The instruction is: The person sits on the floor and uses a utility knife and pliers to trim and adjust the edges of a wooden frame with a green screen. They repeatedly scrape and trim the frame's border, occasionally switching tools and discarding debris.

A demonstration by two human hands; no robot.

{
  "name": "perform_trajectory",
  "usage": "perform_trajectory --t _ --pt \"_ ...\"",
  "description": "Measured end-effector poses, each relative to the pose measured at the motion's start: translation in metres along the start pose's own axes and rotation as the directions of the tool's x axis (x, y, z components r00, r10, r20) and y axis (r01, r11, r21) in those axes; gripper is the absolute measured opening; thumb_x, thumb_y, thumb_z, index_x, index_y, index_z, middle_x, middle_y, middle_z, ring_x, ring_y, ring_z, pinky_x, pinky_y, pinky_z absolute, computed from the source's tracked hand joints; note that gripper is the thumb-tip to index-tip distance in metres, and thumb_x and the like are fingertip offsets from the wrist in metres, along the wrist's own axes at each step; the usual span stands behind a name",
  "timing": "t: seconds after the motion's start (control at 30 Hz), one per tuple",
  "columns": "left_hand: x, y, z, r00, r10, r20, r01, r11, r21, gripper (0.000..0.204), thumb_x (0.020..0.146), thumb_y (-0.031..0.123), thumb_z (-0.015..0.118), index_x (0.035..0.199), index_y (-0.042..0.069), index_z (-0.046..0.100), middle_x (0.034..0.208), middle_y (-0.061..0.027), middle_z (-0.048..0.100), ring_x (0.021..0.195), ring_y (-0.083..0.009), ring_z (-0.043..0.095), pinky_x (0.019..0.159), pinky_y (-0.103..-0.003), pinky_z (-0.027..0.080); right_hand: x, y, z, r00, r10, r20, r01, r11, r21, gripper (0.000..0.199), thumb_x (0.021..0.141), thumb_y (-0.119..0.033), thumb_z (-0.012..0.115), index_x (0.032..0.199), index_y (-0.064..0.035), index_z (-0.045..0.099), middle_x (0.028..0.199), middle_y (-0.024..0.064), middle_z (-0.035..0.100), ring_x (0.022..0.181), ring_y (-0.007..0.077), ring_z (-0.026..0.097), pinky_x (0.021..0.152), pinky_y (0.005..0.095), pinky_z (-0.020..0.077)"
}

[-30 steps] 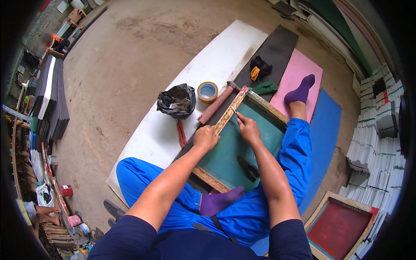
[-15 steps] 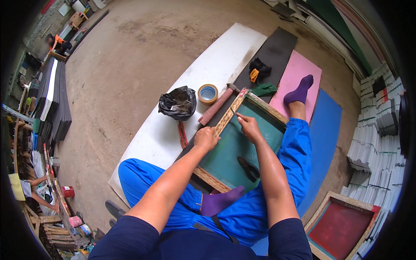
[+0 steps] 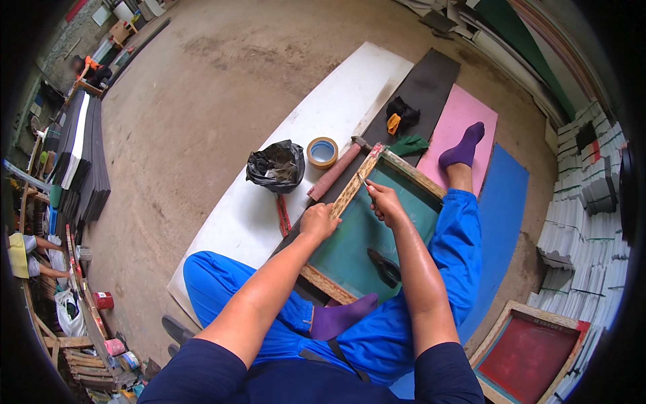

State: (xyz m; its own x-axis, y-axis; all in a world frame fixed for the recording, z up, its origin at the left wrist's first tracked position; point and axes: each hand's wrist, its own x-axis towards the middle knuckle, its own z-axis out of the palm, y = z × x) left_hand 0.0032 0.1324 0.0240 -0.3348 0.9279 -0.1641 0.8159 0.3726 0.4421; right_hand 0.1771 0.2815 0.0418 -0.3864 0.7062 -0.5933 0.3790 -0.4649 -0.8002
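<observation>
A wooden frame [image 3: 354, 183] with green mesh [image 3: 356, 244] stretched across it lies over my legs. My left hand [image 3: 319, 221] is closed round its left rail. My right hand [image 3: 386, 203] grips a thin metal-tipped tool [image 3: 363, 180], whose handle is mostly hidden in the fist; the tip meets or nearly meets the rail's inner edge. On the mesh rests a dark pliers-like tool [image 3: 384, 268]. Just left of the frame lies a hammer [image 3: 335, 173] with a thick reddish handle.
A tape roll [image 3: 322, 153] and a black plastic bag [image 3: 276, 165] stand on the white sheet [image 3: 316, 101]. Dark and green cloths lie beyond the frame. A red-meshed frame [image 3: 521, 353] leans by stacked white bundles [image 3: 579, 202]. Other people work at far left.
My right hand has shifted slightly down and turned, and the tool now points more steeply at the rail. My left hand keeps its hold. The view has moved a little.
</observation>
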Motion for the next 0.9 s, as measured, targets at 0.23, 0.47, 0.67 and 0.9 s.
perform_trajectory --t 0.23,0.47,0.67,0.9 --pt "-0.002 -0.002 0.002 1.0 -0.023 -0.019 0.022 0.999 -0.028 0.049 0.079 0.036 0.083 0.121 0.012 0.073 0.103 -0.0155 0.072 0.099 -0.035 0.07 0.09 -0.046 0.055 -0.007 0.008 -0.004 0.91 -0.385 -0.154 0.201 0.734 -0.649 0.034 0.099 -0.032 0.06 0.132 -0.0291 0.07 0.114 0.0154 0.073 0.105 0.0371 0.069 0.089 0.0475 0.0542" --pt "-0.003 0.003 -0.006 0.999 -0.035 0.034 0.036 0.999 -0.031 0.047 0.084 0.039 0.079 0.12 0.01 0.071 0.107 -0.0147 0.07 0.105 -0.0348 0.069 0.093 -0.046 0.055 -0.034 -0.004 0.002 0.923 -0.371 -0.103 0.156 0.604 -0.782 0.033 0.099 -0.032 0.059 0.13 -0.0308 0.07 0.112 0.0162 0.074 0.101 0.0382 0.071 0.088 0.0503 0.0557" --pt "-0.002 -0.003 0.0 1.0 -0.02 0.002 0.02 0.998 -0.067 0.05 0.084 0.039 0.079 0.125 0.011 0.071 0.107 -0.0144 0.07 0.104 -0.0343 0.069 0.093 -0.046 0.055 -0.041 -0.009 0.011 0.91 -0.404 -0.091 0.156 0.538 -0.828 0.036 0.099 -0.03 0.057 0.133 -0.0298 0.068 0.108 0.0166 0.075 0.099 0.0377 0.072 0.085 0.0503 0.0564" --pt "-0.008 0.002 -0.002 1.0 -0.006 -0.014 0.005 0.998 -0.057 0.044 0.083 0.036 0.081 0.115 0.008 0.072 0.102 -0.0143 0.071 0.1 -0.0345 0.07 0.089 -0.046 0.056 -0.04 -0.007 0.025 0.908 -0.409 -0.089 0.105 0.429 -0.897 0.036 0.1 -0.027 0.055 0.134 -0.0286 0.067 0.1 0.0174 0.075 0.092 0.04 0.072 0.079 0.0531 0.0565"
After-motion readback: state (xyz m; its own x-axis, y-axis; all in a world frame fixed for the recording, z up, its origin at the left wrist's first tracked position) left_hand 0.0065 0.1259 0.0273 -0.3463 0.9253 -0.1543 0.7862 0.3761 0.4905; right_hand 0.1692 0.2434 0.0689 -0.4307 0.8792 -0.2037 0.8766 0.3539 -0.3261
